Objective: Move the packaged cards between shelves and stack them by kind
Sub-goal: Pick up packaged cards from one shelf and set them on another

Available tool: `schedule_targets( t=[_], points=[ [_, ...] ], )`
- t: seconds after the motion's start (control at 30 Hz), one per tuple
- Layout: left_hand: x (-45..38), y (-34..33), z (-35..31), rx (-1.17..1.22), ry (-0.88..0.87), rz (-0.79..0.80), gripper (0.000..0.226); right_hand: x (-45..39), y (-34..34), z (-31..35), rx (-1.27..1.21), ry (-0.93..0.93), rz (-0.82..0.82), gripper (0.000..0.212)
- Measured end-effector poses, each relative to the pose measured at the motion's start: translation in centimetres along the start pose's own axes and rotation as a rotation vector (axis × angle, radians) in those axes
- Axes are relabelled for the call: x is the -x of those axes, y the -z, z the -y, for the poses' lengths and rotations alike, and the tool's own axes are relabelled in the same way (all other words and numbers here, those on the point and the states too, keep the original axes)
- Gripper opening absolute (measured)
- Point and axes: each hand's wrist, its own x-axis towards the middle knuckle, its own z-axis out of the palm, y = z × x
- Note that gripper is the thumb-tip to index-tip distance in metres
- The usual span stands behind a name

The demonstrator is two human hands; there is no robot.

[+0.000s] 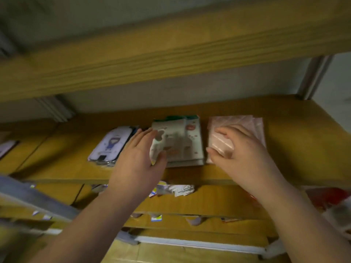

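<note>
Wooden shelves (pixel 284 133) on blurred, seemingly metal uprights (pixel 313 76); pale wall (pixel 171 88) behind.

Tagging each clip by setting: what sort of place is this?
Probably a stockroom or shop storage area. Tiered wooden shelves on metal posts hold separate stacks of packaged cards, with more packets on the shelf below. Both hands, left hand and right hand, rest on the stacks.

Stockroom: wooden shelves (pixel 284 141) holding packaged card stacks (pixel 182 141).
</note>
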Motion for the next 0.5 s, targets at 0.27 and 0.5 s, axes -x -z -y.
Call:
schedule_targets(
  t=[0.27,0.5],
  points=[
    [3.7,4.7,7.0,0.073,0.066,-0.133,0.052,-0.6,-4.7,7.8,0.0,0.117,0.092,0.05],
    [9.9,10.6,17.9,0.043,0.176,-0.185,0.058,0.7,-12.5,19.3,-0.008,0.214,0.152,0.048]
  ],
)
